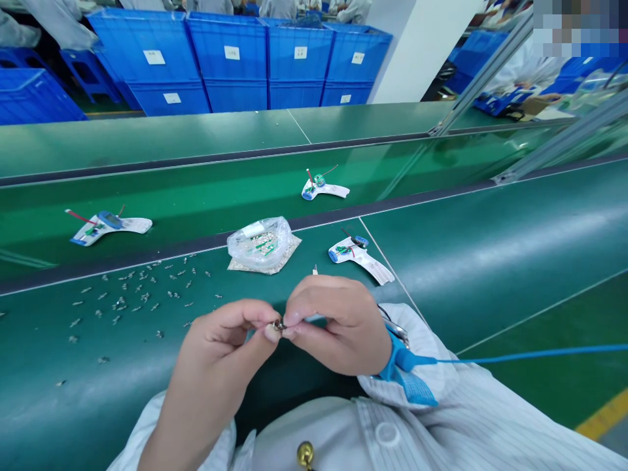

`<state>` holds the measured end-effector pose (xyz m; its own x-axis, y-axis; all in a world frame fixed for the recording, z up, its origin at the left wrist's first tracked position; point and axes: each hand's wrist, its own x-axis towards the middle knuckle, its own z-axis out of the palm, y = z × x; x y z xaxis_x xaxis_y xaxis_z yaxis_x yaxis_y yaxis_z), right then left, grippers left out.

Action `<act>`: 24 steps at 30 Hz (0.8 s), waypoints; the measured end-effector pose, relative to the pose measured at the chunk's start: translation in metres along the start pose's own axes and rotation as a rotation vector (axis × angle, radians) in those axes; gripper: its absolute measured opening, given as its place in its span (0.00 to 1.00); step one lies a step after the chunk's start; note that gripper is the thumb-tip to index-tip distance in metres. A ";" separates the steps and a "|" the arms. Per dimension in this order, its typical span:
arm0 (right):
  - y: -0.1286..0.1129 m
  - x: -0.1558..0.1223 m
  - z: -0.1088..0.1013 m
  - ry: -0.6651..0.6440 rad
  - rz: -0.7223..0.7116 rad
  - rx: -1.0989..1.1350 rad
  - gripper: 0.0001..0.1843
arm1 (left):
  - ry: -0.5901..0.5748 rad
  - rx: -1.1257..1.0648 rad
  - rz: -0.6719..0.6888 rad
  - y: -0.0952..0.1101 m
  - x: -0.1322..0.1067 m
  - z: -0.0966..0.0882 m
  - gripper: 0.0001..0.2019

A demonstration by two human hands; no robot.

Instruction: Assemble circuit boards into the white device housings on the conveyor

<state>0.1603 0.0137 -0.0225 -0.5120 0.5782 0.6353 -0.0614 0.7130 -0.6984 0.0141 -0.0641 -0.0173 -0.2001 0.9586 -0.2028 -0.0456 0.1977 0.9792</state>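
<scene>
My left hand (223,343) and my right hand (338,324) meet in front of my chest, fingertips pinched together on one small metal part (279,324). What my right hand hides behind its fingers I cannot make out, though a thin tip (314,269) sticks up above it. A blue wrist strap (400,360) with a blue cord circles my right wrist. Just beyond my right hand lies a white plastic shell with a small circuit board and wires (360,257). Several small metal parts (137,288) are scattered on the green bench to the left.
A clear plastic bag of small boards (262,243) sits on the bench ahead. Two more white shells with boards, one on the left (108,226) and one further right (322,187), lie on the green conveyor belt. Blue crates (230,59) are stacked behind. An aluminium frame (490,65) rises at right.
</scene>
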 end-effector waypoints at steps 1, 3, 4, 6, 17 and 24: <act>0.000 0.000 -0.001 -0.010 -0.004 0.003 0.07 | -0.012 0.009 0.007 0.000 0.000 0.000 0.04; 0.001 -0.001 -0.002 -0.040 -0.016 0.013 0.07 | -0.019 0.092 0.038 0.002 -0.002 -0.001 0.05; 0.002 -0.001 -0.003 -0.061 -0.022 0.019 0.07 | -0.019 0.161 0.066 0.003 -0.003 -0.002 0.05; 0.003 -0.001 -0.005 -0.108 -0.034 0.025 0.07 | -0.024 0.325 0.143 0.007 -0.006 -0.005 0.04; 0.007 0.001 -0.012 -0.204 -0.009 0.074 0.07 | -0.022 0.699 0.462 0.018 -0.004 -0.004 0.06; 0.007 0.001 -0.014 -0.174 0.066 0.231 0.07 | -0.032 0.812 0.550 0.019 -0.003 -0.002 0.08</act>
<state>0.1710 0.0251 -0.0222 -0.6590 0.5293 0.5344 -0.2066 0.5557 -0.8053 0.0115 -0.0638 0.0019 0.0355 0.9619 0.2711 0.7353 -0.2089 0.6448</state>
